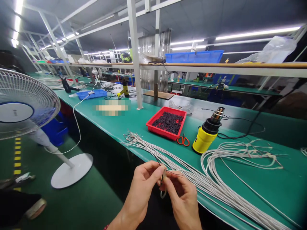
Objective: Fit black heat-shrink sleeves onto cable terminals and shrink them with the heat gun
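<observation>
My left hand (146, 182) and my right hand (181, 195) meet at the bench's front edge, thumbs and fingers pinched close together. Between them is the end of a white cable (163, 193), with thin dark wire showing at the fingertips. The exact grip is partly covered by my fingers. Just beyond lies a long bundle of white cables (192, 175), its frayed ends toward the left. A red tray (165, 135) holds many small black pieces. Orange-handled scissors (183, 140) rest against its corner, and a yellow heat gun (205, 135) stands nozzle up to their right.
Coiled cable ends (249, 153) spread over the green bench (285, 188) at right. A white post (136, 54) rises from the bench under a shelf carrying a blue bin (194, 57). At left stands a white fan (26, 105); a person's foot (35, 207) shows below it.
</observation>
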Demonstrator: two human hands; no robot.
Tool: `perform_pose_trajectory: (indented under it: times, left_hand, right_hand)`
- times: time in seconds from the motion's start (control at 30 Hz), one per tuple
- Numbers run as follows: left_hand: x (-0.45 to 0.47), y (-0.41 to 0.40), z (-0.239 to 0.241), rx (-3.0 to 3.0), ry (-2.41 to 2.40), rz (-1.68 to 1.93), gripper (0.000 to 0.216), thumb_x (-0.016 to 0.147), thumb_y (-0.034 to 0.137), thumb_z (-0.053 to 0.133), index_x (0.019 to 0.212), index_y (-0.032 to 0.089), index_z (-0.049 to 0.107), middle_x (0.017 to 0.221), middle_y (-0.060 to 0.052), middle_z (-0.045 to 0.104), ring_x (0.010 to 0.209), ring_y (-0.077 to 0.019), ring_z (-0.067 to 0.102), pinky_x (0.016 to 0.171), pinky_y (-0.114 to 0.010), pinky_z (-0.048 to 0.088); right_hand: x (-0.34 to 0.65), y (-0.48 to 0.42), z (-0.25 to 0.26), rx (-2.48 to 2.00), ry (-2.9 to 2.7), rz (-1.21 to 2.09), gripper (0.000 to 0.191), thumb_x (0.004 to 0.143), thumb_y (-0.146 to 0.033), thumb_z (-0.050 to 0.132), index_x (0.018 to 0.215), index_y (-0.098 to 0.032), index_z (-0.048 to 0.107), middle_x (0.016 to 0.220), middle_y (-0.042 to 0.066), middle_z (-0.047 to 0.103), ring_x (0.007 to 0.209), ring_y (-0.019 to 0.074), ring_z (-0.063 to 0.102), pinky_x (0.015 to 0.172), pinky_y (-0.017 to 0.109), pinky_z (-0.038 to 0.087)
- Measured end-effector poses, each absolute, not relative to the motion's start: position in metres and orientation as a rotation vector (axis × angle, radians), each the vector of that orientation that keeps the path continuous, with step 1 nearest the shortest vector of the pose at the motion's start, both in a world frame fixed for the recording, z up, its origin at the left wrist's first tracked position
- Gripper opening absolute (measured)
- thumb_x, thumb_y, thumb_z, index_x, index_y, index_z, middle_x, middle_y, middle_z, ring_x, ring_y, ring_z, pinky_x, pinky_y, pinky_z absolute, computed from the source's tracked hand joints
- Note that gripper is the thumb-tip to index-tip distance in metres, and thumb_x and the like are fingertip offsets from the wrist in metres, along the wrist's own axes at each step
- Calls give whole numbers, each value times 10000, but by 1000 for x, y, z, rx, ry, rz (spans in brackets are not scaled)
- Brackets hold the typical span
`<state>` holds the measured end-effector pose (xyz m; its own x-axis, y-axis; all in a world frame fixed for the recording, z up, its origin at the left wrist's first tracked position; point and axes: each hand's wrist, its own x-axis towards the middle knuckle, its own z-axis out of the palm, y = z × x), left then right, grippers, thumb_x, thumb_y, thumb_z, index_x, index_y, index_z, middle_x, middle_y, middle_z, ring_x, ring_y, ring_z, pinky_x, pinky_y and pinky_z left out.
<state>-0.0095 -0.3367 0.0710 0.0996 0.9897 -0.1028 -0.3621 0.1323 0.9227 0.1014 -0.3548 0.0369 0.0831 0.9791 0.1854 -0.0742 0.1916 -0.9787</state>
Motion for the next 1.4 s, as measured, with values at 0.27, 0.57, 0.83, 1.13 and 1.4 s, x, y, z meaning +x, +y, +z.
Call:
perform_pose_trajectory:
  times: [0.27,0.57,0.83,1.13,1.4]
  left_hand:
    - [-9,-338,69,839,932,1231,206,791,285,663,664,133,606,562,28,520,519,-68,459,505,-180,419]
    - [-9,-337,69,836,941,1233,205,797,282,659,675,128,599,567,31,511,530,-67,453,509,-183,418]
    - [-14,-337,63,793,917,1253,129,815,255,625,872,141,643,583,29,523,552,-75,465,556,-195,417]
    - [-19,-320,51,1072,713,1236,256,847,136,539,1034,244,677,1228,-50,536,1053,-180,518,894,-277,432]
    - [-18,-314,44,1177,580,1134,178,860,179,544,878,203,720,1234,-84,560,1151,-251,510,950,-336,424]
  right_hand:
    - [103,-356,36,-1047,-1187,1084,140,844,-300,631,891,-174,673,807,46,668,635,153,653,588,229,563]
    - [103,-355,39,-1058,-1173,1130,145,844,-308,629,869,-173,673,771,44,667,629,146,642,586,216,550]
    - [105,-353,44,-1022,-1163,1242,195,851,-353,625,854,-161,662,746,41,651,606,133,613,586,217,522]
    - [110,-353,43,-898,-1076,1524,232,863,-380,623,865,-150,652,679,5,577,552,100,574,549,206,452]
    - [109,-353,40,-898,-1004,1580,250,835,-386,663,829,-137,639,651,0,590,511,85,591,520,177,432]
